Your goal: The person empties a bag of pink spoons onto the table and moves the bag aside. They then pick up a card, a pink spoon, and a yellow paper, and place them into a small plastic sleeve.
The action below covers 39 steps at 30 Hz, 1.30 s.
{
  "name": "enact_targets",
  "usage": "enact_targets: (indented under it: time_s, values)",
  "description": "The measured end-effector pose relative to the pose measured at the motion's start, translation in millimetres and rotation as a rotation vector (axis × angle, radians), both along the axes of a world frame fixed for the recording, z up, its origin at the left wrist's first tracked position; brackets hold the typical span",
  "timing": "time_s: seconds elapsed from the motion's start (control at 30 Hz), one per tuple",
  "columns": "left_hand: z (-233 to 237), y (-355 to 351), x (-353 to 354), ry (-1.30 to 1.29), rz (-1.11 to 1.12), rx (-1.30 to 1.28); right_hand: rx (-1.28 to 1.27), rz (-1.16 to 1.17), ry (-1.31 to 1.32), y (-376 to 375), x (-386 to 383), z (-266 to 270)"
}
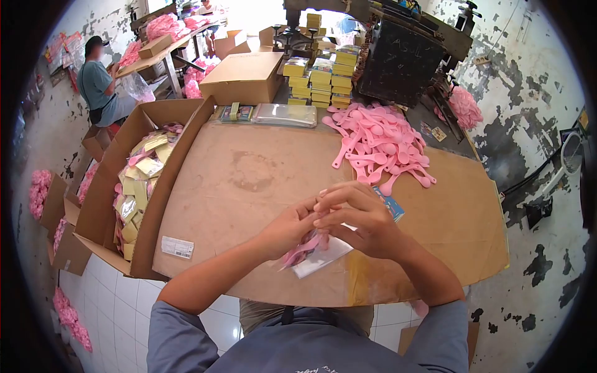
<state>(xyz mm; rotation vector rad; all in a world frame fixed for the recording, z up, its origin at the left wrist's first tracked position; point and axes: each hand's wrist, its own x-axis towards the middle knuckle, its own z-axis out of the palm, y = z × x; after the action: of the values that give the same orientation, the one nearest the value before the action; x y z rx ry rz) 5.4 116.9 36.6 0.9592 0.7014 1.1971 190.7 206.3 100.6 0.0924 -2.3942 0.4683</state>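
Note:
Above the front middle of the cardboard-covered table, my left hand [291, 229] is closed on a small clear plastic packet [301, 251] with something pink inside. My right hand [364, 221] arches over from the other side, its fingertips pinched together against my left fingers at the packet's top. What exactly lies between the fingertips is hidden. Below the hands, clear plastic sleeves [323, 258] lie on the table. A blue printed card [390, 205] shows just past my right hand. Farther back, a big heap of pink plastic spoons [382, 140] is spread out.
At my left stands an open carton [177, 149] full of filled packets. Stacks of yellow-edged cards [321, 78], a closed box [242, 74] and a bundle of clear sleeves [285, 115] line the back beside a dark machine [401, 62]. A person [102, 87] works at another table.

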Motion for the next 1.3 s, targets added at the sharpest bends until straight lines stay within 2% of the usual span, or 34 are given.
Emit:
enact_targets:
  time_s: [0.07, 0.1, 0.17, 0.2, 0.3, 0.4, 0.6, 0.7, 0.8, 0.9, 1.0, 1.1, 1.2, 1.3]
  values:
    - [1, 2, 6, -0.210, 0.079, -0.067, -0.126, -0.019, 0.112, -1, -1, 16]
    - [2, 1, 3, -0.014, 0.165, 0.079, -0.188, -0.028, 0.168, -4, 0, 28]
    - [5, 1, -9, 0.378, 0.331, 0.370, 0.005, -0.140, -0.022, -11, 7, 55]
    - [9, 2, -16, 0.376, 0.283, 0.498, 0.100, -0.200, -0.114, -12, 9, 62]
    - [22, -10, -7, 0.523, 0.282, 0.656, -0.022, -0.284, -0.057, -7, 12, 59]
    - [20, -12, 6, 0.618, 0.330, 0.561, -0.287, -0.319, -0.116, -14, 10, 58]
    - [14, -8, 6, 0.539, 0.324, 0.415, -0.289, -0.297, -0.076, -7, 7, 41]
    - [7, -5, 6, 0.467, 0.378, 0.359, -0.092, -0.447, 0.239, -4, -1, 29]
    - [13, -7, 7, 0.430, 0.424, 0.365, 0.258, -0.426, 0.156, -8, 2, 29]
    - [11, -11, 8, 0.561, 0.437, 0.404, 0.450, -0.476, 0.086, -15, -7, 21]
    - [12, -13, 6, 0.833, 0.540, 0.573, 0.522, -0.482, 0.064, -15, -11, 15]
    - [7, -8, 4, 0.966, 0.578, 0.685, 0.519, -0.488, -0.007, -14, -12, 12]
    - [7, -7, 5, 1.024, 0.559, 0.681, 0.586, -0.435, -0.059, -7, -11, 11]
    - [3, -7, 6, 1.057, 0.548, 0.665, 0.542, -0.394, -0.074, -3, -7, 10]
